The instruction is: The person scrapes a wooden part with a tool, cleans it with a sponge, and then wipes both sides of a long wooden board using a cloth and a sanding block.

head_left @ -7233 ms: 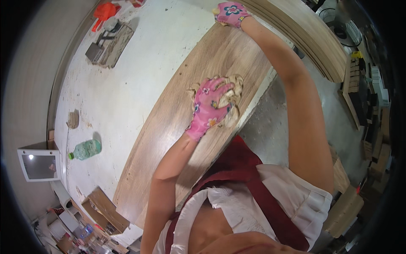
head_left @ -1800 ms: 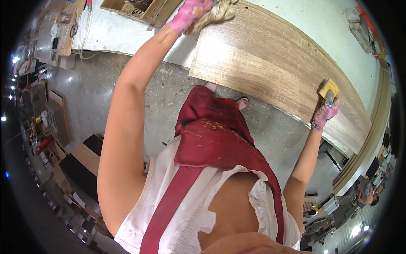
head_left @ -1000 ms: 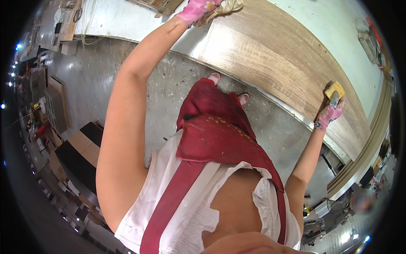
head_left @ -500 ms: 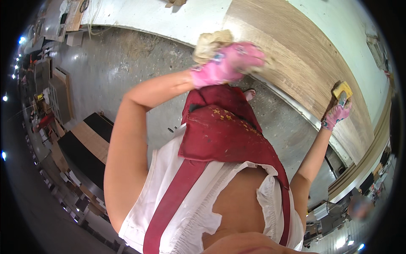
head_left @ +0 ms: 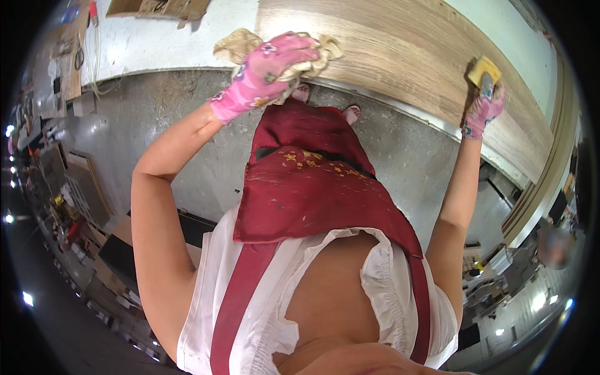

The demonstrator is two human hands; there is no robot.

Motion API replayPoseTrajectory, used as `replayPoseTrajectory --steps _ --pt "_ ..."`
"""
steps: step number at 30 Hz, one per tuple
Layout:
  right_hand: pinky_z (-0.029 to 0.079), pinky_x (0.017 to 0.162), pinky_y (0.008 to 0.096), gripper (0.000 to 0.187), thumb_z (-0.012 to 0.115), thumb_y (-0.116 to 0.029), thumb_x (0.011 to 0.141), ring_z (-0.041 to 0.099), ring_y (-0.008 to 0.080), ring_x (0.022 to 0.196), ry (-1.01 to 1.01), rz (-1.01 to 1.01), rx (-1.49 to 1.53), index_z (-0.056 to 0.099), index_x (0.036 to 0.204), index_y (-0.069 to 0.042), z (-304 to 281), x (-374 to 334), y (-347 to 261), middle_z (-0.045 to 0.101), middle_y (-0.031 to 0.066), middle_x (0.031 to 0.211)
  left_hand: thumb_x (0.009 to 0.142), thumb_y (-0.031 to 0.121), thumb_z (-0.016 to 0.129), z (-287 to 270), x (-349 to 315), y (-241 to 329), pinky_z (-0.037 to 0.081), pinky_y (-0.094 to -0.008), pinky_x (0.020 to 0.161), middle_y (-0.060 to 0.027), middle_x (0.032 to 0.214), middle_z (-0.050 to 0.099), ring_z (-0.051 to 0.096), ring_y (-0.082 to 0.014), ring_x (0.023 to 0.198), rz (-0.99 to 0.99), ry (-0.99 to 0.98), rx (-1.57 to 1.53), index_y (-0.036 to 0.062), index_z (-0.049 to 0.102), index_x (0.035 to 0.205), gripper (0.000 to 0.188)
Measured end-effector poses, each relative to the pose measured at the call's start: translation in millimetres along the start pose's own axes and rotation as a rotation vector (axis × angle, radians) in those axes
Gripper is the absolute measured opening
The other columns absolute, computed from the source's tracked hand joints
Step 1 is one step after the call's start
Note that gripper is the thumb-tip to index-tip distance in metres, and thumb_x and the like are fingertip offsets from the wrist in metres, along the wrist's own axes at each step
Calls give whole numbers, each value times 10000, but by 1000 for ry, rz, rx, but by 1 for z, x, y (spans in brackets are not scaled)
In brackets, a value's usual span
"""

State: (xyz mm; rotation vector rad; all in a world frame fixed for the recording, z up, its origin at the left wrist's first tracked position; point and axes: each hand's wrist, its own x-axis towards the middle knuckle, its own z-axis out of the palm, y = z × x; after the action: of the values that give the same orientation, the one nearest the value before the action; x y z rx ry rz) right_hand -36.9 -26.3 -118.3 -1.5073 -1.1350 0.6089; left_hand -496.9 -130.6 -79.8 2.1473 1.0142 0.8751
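Observation:
A long wood-grain board [head_left: 387, 53] lies across the white table, its near edge toward me. My left hand [head_left: 265, 75], in a pink flowered glove, is closed on a crumpled beige cloth [head_left: 236, 45] at the board's left end. Parts of the cloth stick out on both sides of the hand. Farther right, my right hand [head_left: 484, 112], gloved alike, grips a yellow sponge [head_left: 484, 70] against the board's surface. Its fingers are partly hidden behind the glove's back.
The white table [head_left: 169, 47] extends left of the board, with an open cardboard box [head_left: 159, 7] at its far side. Long stacked strips [head_left: 544, 169] stand at the right. Panels [head_left: 84, 187] lean beyond the grey floor [head_left: 181, 131] at left.
My left hand has moved left with the cloth, to the board's left end. The right hand and sponge have shifted slightly left and farther away in the view, which has itself moved.

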Motion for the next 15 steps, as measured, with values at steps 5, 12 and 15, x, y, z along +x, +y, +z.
replayPoseTrajectory --steps 5,12,15 --pt "449 549 197 255 708 -154 816 570 76 684 20 53 139 628 1010 -9 6 2 1 632 25 862 650 -67 612 125 75 33 382 -393 1020 -104 1199 580 511 -281 1167 123 -137 -469 72 609 1111 482" --pt "408 485 195 330 644 -60 824 541 72 609 -29 59 158 572 1143 -13 0 4 12 616 37 826 686 6 614 112 102 31 410 -415 999 -101 1280 517 489 -258 1191 107 -129 -796 62 641 1029 348" --pt "485 690 236 422 674 -59 734 617 135 805 -21 -123 -224 596 1149 -65 -13 3 22 662 81 944 811 157 608 23 90 8 423 -434 1012 -122 1253 493 476 -285 1192 -252 67 -561 96 500 1215 422"
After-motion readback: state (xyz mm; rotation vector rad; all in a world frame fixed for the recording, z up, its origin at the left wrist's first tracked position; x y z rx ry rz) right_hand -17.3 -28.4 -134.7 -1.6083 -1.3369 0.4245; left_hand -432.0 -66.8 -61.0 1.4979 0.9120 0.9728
